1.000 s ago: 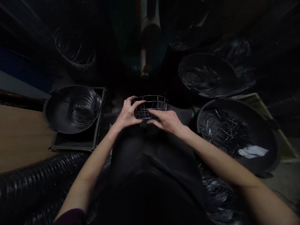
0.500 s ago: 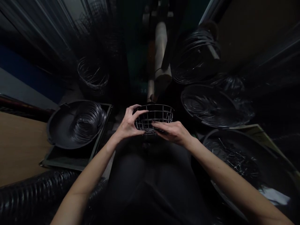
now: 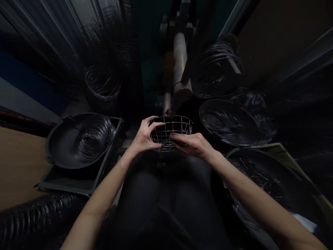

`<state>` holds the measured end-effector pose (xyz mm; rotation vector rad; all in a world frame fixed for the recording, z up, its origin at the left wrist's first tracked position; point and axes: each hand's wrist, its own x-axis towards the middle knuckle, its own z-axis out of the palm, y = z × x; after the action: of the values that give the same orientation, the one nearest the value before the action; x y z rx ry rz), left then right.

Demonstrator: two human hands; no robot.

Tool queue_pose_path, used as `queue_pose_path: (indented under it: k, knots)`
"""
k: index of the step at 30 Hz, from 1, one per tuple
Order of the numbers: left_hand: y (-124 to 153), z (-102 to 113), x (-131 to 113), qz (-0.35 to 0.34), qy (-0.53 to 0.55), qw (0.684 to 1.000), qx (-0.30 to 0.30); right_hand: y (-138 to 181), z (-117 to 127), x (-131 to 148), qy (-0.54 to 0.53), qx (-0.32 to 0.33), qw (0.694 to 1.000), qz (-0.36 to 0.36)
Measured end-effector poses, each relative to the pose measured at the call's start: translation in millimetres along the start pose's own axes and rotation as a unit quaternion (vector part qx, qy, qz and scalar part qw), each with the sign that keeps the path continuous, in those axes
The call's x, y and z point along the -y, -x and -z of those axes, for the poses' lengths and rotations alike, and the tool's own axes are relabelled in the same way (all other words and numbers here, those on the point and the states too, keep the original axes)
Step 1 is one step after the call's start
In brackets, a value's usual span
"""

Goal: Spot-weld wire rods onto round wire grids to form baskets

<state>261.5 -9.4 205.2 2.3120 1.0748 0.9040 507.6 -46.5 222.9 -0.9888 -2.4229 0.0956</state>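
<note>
Left hand (image 3: 143, 137) and right hand (image 3: 194, 146) both grip basket (image 3: 173, 130) at its near side. Risk: loose pinch slips, basket tips and drops; wire ends may prick skin.

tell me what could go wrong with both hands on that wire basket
1. The left hand curls over the rim of the wire basket and the right hand presses its near side; thin wire ends might scratch or pinch skin.
2. Dim light makes fine wires hard to see.
3. The pan of loose wire pieces sits close under the right forearm and could be knocked.
</note>
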Motion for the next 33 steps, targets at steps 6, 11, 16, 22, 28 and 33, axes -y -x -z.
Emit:
queue_pose_path:
  k: [6, 11, 16, 22, 28, 33]
  knots:
    - [-14.6, 3.5, 6.3, -0.003, -0.002, 1.000, -0.013, -11.9, 0.2, -10.4, 0.002, 0.008, 1.000, -0.004]
    - [-19.0, 7.0, 6.8, 0.009, 0.003, 1.000, 0.004, -18.1, 0.9, -11.0, -0.014, 0.014, 0.999, -0.036]
    - [-22.4, 7.8, 10.1, 0.015, 0.013, 1.000, 0.011, -15.9, 3.4, -3.6, -0.008, 0.020, 0.997, -0.073]
    - [-30.0, 8.8, 13.5, 0.028, 0.024, 0.999, 0.007, -0.9, -0.1, 8.8, 0.065, -0.124, 0.975, -0.174]
    - [-46.7, 10.2, 23.5, 0.026, 0.019, 0.999, -0.003, -15.0, -6.3, -4.2, 0.041, -0.166, 0.964, -0.205]
    - [-51.4, 11.9, 27.4, 0.025, 0.037, 0.999, 0.000, -22.4, -2.9, -6.8, 0.034, -0.145, 0.962, -0.230]
